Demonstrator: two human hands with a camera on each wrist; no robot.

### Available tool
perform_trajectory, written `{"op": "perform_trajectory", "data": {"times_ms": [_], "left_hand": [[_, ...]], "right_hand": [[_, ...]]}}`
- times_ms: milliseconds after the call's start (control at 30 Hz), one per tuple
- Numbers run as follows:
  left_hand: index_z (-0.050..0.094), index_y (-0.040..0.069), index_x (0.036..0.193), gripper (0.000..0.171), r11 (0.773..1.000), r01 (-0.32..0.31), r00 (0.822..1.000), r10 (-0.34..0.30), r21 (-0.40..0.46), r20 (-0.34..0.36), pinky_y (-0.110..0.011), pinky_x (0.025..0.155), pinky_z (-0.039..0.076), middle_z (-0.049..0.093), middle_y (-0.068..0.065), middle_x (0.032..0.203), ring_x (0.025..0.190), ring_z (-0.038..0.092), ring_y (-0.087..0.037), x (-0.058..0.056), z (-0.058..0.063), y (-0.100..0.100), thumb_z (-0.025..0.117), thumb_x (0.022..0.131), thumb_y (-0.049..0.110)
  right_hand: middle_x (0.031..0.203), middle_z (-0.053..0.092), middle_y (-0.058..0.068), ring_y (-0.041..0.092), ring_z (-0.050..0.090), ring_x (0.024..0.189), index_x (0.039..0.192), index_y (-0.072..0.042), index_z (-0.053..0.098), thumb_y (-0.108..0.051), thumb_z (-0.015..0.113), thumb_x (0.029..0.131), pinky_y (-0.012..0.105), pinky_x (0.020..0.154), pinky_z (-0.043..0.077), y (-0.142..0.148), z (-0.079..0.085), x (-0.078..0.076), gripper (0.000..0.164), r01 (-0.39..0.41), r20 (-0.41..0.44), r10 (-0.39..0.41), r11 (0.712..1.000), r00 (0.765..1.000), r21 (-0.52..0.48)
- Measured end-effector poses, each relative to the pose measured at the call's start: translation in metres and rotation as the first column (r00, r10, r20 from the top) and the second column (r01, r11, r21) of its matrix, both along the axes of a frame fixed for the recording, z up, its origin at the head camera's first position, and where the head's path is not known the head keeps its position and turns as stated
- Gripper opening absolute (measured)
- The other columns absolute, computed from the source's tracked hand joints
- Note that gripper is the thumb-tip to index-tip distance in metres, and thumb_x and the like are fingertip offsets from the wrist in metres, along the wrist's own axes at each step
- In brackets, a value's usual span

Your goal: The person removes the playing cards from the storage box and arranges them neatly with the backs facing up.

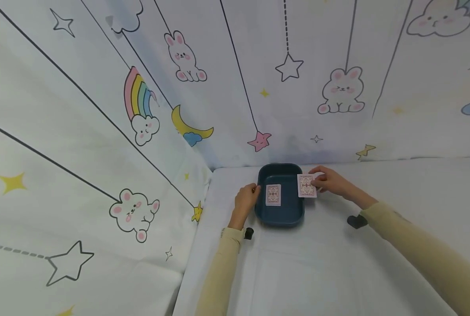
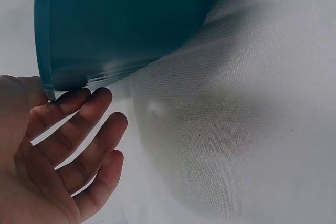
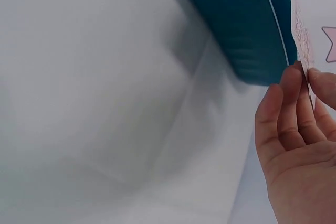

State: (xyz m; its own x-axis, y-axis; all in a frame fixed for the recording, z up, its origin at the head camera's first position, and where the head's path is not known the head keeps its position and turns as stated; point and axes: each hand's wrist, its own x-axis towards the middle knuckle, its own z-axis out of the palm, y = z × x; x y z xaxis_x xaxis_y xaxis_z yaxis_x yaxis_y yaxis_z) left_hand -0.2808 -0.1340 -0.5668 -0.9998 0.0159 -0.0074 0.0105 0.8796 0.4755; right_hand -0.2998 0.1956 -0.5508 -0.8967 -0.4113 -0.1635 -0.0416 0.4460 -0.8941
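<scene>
Left hand (image 1: 246, 200) pinching the tray (image 1: 279, 219), right hand (image 1: 334, 181) is apparently positioning a pinched card (image 1: 306, 186) at its right rim, likely needing steadiness next.

A left hand (image 2: 37, 177), palm showing at the lower left, pinched the rim of a teal tray (image 2: 126, 19), its other fingers loosely bent below. The tray crossed the top, and white cloth (image 2: 294, 156) filled the right, softly shadowed.

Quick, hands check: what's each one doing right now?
Left hand: closed, pinching the rim of the blue tray.
Right hand: closed, pinching a playing card between thumb and fingers.
</scene>
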Motion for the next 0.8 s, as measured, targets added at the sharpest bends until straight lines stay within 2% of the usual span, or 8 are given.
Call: {"op": "perform_trajectory", "data": {"times_ms": [300, 467, 800], "left_hand": [[0.067, 0.012, 0.092, 0.032, 1.000, -0.001, 1.000, 0.001, -0.012, 0.009, -0.028, 0.054, 0.039, 0.065, -0.003, 0.078, 0.063, 0.054, -0.016, -0.001, -0.001, 0.000, 0.051, 0.105, 0.037], [0.066, 0.013, 0.091, 0.034, 1.000, -0.010, 1.000, 0.010, 0.000, 0.021, -0.028, 0.054, 0.038, 0.063, -0.002, 0.076, 0.062, 0.054, -0.016, -0.001, -0.002, -0.001, 0.050, 0.105, 0.038], [0.064, 0.014, 0.084, 0.034, 1.000, -0.021, 1.000, 0.021, -0.013, 0.016, -0.027, 0.052, 0.035, 0.058, 0.000, 0.071, 0.060, 0.051, -0.014, -0.003, -0.004, 0.001, 0.051, 0.104, 0.038]], "right_hand": [[0.108, 0.069, 0.021, 0.027, 0.067, 0.094, 0.143, 0.001, 0.040, -0.020, 0.058, 0.103, 0.036, 0.079, 0.056, 0.021, -0.012, 0.007, 0.049, 0.038, 0.008, -0.038, 0.999, 0.999, 0.018], [0.109, 0.067, 0.021, 0.026, 0.066, 0.094, 0.142, 0.001, 0.039, -0.020, 0.057, 0.103, 0.037, 0.081, 0.056, 0.030, -0.020, 0.012, 0.048, 0.056, 0.016, -0.057, 0.997, 0.998, 0.060], [0.101, 0.068, 0.020, 0.024, 0.061, 0.088, 0.136, 0.007, 0.044, -0.011, 0.060, 0.100, 0.031, 0.073, 0.051, 0.041, -0.029, 0.020, 0.044, 0.031, -0.029, -0.028, 0.995, 0.999, 0.098]]}}
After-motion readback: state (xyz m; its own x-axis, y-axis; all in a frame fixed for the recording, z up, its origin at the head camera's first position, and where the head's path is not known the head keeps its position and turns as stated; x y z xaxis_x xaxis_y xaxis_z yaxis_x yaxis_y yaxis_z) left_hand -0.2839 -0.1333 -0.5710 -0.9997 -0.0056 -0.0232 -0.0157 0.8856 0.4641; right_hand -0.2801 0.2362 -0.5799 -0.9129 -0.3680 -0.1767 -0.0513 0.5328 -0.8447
